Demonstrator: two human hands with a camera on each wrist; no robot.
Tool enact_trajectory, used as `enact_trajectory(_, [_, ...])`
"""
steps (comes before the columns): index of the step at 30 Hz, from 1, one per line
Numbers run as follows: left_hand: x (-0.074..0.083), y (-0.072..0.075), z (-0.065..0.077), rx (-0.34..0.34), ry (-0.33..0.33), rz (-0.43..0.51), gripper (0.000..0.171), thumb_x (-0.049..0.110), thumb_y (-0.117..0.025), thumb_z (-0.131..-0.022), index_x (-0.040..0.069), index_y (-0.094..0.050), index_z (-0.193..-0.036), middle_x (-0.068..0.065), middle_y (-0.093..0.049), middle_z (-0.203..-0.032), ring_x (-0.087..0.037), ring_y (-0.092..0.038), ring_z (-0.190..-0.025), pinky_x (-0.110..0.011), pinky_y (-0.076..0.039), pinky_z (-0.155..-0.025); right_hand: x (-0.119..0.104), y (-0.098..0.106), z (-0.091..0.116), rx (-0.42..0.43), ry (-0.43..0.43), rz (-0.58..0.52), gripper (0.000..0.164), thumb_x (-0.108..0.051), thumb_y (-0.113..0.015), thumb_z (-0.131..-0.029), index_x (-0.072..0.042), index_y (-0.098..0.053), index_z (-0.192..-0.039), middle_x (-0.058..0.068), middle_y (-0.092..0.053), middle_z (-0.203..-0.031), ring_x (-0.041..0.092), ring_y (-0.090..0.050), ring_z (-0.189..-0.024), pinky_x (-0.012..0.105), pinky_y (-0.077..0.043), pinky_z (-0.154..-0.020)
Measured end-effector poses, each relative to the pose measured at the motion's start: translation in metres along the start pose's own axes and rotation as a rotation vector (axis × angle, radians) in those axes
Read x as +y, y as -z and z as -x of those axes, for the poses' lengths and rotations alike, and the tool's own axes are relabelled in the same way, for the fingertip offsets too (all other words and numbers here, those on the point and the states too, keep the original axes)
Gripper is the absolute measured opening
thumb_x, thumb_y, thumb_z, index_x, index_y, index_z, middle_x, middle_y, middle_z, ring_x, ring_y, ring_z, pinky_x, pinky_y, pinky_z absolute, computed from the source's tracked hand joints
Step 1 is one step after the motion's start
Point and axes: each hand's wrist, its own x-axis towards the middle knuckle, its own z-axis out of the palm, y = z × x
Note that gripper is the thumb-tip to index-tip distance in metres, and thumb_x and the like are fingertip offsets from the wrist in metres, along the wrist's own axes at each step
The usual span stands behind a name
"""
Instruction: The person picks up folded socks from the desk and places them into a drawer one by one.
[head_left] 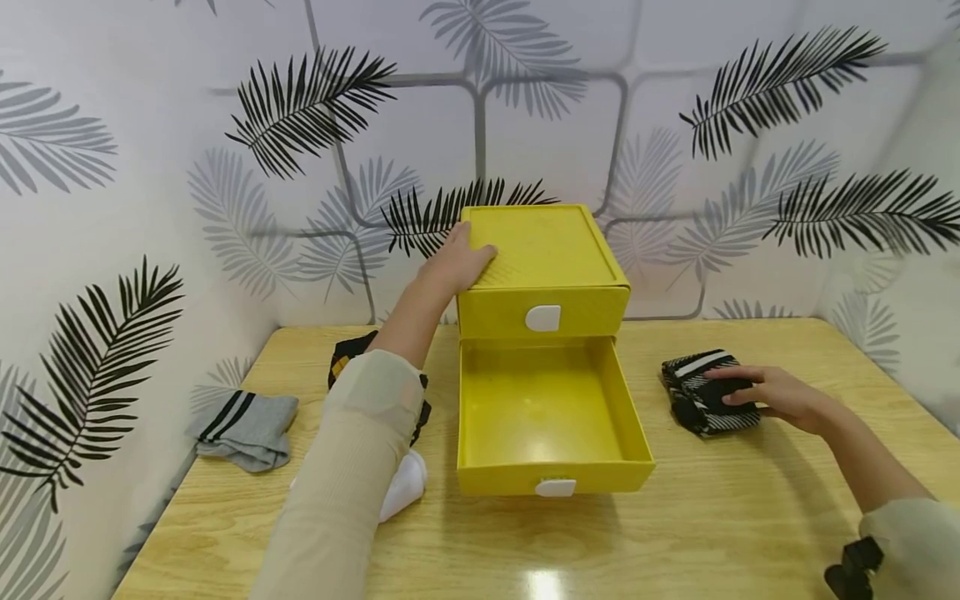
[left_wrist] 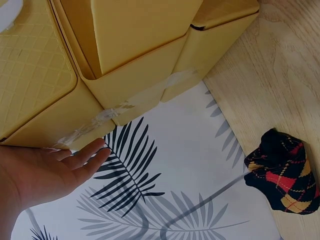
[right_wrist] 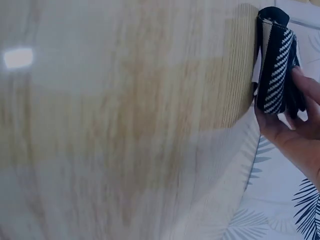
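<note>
A yellow two-drawer box (head_left: 543, 250) stands in the middle of the table, its upper drawer closed and its lower drawer (head_left: 540, 400) pulled out with nothing inside. My left hand (head_left: 457, 260) rests at the box's upper left edge, thumb on top; the left wrist view shows its fingers fairly straight beside the side wall. At the right, my right hand (head_left: 780, 396) pinches a folded black-and-white patterned sock (head_left: 708, 392). Thumb and fingers lie on opposite sides of this sock (right_wrist: 276, 65) in the right wrist view.
Left of the box lie a grey sock with black stripes (head_left: 247, 425), a black argyle sock (left_wrist: 285, 175) with red and yellow diamonds, and a white cloth item (head_left: 405, 485) partly hidden by my left sleeve. A leaf-patterned wall covering (head_left: 555, 125) runs behind the wooden table (head_left: 720, 525).
</note>
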Motion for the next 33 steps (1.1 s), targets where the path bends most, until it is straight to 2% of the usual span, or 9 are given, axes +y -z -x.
enact_trajectory(3, [0.000,0.002,0.001,0.000,0.007,-0.006,0.066,0.046,-0.031,-0.083,0.018,-0.001,-0.134,0.004,0.003,-0.136,-0.019,-0.010,-0.121,-0.041,-0.013,-0.093,0.001,-0.001,0.001,0.003,0.047,-0.005,0.056,-0.018,-0.057,-0.077,-0.006,-0.033,-0.126,0.019,-0.007,-0.133,0.036,-0.019,-0.113,0.048,-0.033,-0.078])
enact_trajectory(7, [0.001,0.003,0.001,-0.003,0.011,-0.011,0.065,0.047,-0.030,-0.083,0.019,0.000,-0.134,0.004,0.003,-0.136,-0.019,-0.009,-0.121,-0.040,-0.013,-0.093,0.001,-0.005,0.003,-0.006,0.064,-0.003,0.058,-0.018,-0.057,-0.077,-0.007,-0.031,-0.128,0.020,-0.004,-0.133,0.035,-0.024,-0.111,0.039,-0.039,-0.074])
enact_trajectory(13, [0.001,0.002,-0.001,-0.008,0.006,0.001,0.066,0.047,-0.030,-0.082,0.019,-0.001,-0.134,0.004,0.003,-0.137,-0.020,-0.009,-0.121,-0.042,-0.013,-0.093,0.002,-0.010,0.009,0.006,0.061,-0.063,0.061,-0.017,-0.057,-0.077,-0.007,-0.027,-0.129,0.018,-0.004,-0.133,0.032,-0.021,-0.113,0.040,-0.037,-0.078])
enact_trajectory(16, [0.001,0.000,-0.001,-0.009,0.002,0.003,0.066,0.047,-0.030,-0.082,0.019,-0.001,-0.134,0.004,0.003,-0.137,-0.019,-0.009,-0.121,-0.042,-0.012,-0.093,-0.001,-0.012,0.014,0.023,0.053,-0.111,0.060,-0.016,-0.056,-0.078,-0.008,-0.027,-0.130,0.016,-0.006,-0.133,0.022,-0.034,-0.108,0.037,-0.039,-0.074])
enact_trajectory(20, [0.001,0.000,-0.001,-0.005,0.002,-0.006,0.066,0.047,-0.030,-0.082,0.019,-0.001,-0.134,0.004,0.003,-0.136,-0.019,-0.009,-0.121,-0.042,-0.013,-0.093,-0.010,-0.012,0.022,0.036,0.051,-0.178,0.057,-0.013,-0.052,-0.080,-0.007,-0.024,-0.130,0.011,-0.015,-0.128,0.009,-0.045,-0.093,0.031,-0.041,-0.069])
enact_trajectory(23, [0.001,-0.001,-0.002,-0.008,0.007,-0.014,0.066,0.047,-0.030,-0.082,0.019,0.000,-0.134,0.004,0.003,-0.136,-0.019,-0.009,-0.121,-0.042,-0.013,-0.093,-0.018,-0.011,0.028,0.016,0.054,-0.210,0.057,-0.012,-0.050,-0.081,-0.007,-0.022,-0.131,0.007,-0.017,-0.125,0.007,-0.043,-0.093,0.029,-0.039,-0.073])
enact_trajectory(28, [0.001,-0.002,-0.003,-0.007,0.006,-0.014,0.066,0.047,-0.030,-0.082,0.019,0.000,-0.134,0.004,0.003,-0.136,-0.020,-0.009,-0.121,-0.042,-0.014,-0.093,-0.036,-0.012,0.038,-0.046,0.092,-0.267,0.055,-0.008,-0.048,-0.082,-0.009,-0.022,-0.131,0.007,-0.013,-0.128,0.004,-0.041,-0.096,0.028,-0.038,-0.076])
enact_trajectory(33, [0.000,-0.002,-0.003,-0.001,0.007,-0.011,0.066,0.048,-0.030,-0.082,0.019,0.000,-0.134,0.004,0.003,-0.136,-0.020,-0.010,-0.121,-0.042,-0.015,-0.093,-0.058,-0.015,0.049,-0.085,0.111,-0.277,0.053,-0.007,-0.045,-0.084,-0.012,-0.022,-0.131,0.005,-0.011,-0.130,0.005,-0.040,-0.098,0.029,-0.038,-0.075])
